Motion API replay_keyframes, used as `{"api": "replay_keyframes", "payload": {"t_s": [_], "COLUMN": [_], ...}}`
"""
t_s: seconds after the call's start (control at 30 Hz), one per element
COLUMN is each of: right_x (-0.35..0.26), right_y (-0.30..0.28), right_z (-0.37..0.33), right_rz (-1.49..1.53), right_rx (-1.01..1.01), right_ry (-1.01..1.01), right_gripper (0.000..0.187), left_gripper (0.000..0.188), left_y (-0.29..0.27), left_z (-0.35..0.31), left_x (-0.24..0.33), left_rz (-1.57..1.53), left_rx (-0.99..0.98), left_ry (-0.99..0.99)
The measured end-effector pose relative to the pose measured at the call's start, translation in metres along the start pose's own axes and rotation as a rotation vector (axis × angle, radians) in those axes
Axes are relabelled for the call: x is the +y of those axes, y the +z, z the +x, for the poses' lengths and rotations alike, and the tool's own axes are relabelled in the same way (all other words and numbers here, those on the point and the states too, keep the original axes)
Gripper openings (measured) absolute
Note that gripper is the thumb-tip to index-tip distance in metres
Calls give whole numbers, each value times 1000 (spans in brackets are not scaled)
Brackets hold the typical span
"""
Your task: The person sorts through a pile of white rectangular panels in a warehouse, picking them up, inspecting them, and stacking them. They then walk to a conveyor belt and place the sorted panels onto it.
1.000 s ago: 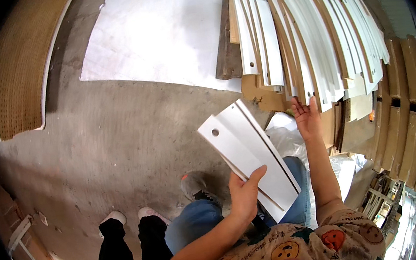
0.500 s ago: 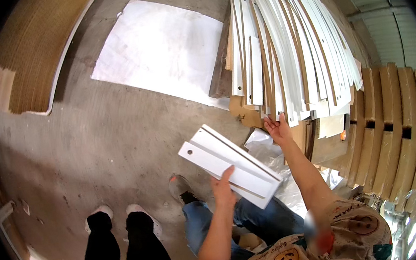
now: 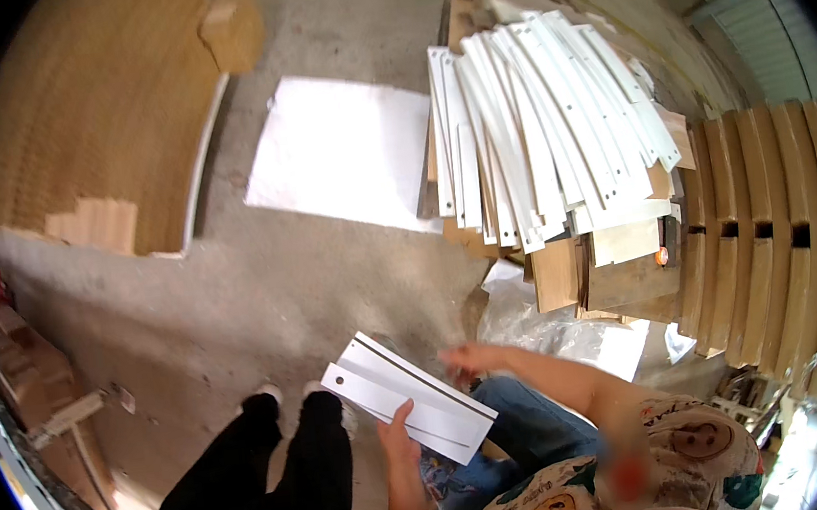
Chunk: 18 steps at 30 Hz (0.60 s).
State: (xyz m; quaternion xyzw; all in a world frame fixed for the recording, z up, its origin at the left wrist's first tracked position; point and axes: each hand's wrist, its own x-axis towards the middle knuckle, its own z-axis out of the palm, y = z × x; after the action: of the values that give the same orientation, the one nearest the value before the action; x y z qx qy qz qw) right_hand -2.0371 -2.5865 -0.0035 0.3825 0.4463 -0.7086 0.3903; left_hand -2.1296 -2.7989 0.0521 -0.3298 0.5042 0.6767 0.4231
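Note:
My left hand (image 3: 399, 440) grips a small set of white boards (image 3: 410, 395) at their near edge, thumb lying on top. One overlaps the other at a slant; a round hole shows near one end and a thin dark line runs along the far edge. My right hand (image 3: 468, 359) is just beyond the boards, above my jeans, apart from the stack. It is smeared by motion, so its fingers cannot be read. Ahead to the right lies a large stack of long white boards (image 3: 553, 123), several with holes near their ends.
Someone in black trousers (image 3: 253, 476) stands close on my left. A white sheet (image 3: 335, 154) lies on the concrete floor. Clear plastic wrapping (image 3: 532, 312) is below the stack. Tall brown wrapped bundles (image 3: 757, 251) stand at right, a large brown panel stack (image 3: 90, 109) at far left.
My right hand has left the near end of the stack and come back toward the held boards. The held boards sit lower and further left in view. The neighbouring person's legs have shifted right.

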Motion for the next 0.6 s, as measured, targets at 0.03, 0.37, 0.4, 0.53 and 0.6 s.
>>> {"api": "replay_keyframes", "payload": {"t_s": [0.03, 0.37, 0.4, 0.53, 0.6], "right_x": [-12, -95, -104, -142, -164], "right_y": [33, 51, 45, 28, 23], "right_z": [-38, -217, -226, -244, -240], "right_rz": [126, 26, -53, -97, -110], "right_rx": [-80, 48, 65, 48, 95], "right_ry": [-57, -416, -456, -629, -615], "right_gripper": [66, 50, 51, 55, 57], "left_gripper": [59, 45, 45, 46, 49], "left_y": [11, 123, 129, 165, 177], "left_z": [-16, -127, -123, -119, -119], "left_x": [9, 79, 82, 122, 144], "left_rz": [24, -9, 7, 94, 185], "left_rx": [-41, -322, -334, -430, -455], "left_ry": [36, 74, 47, -45, 30]}}
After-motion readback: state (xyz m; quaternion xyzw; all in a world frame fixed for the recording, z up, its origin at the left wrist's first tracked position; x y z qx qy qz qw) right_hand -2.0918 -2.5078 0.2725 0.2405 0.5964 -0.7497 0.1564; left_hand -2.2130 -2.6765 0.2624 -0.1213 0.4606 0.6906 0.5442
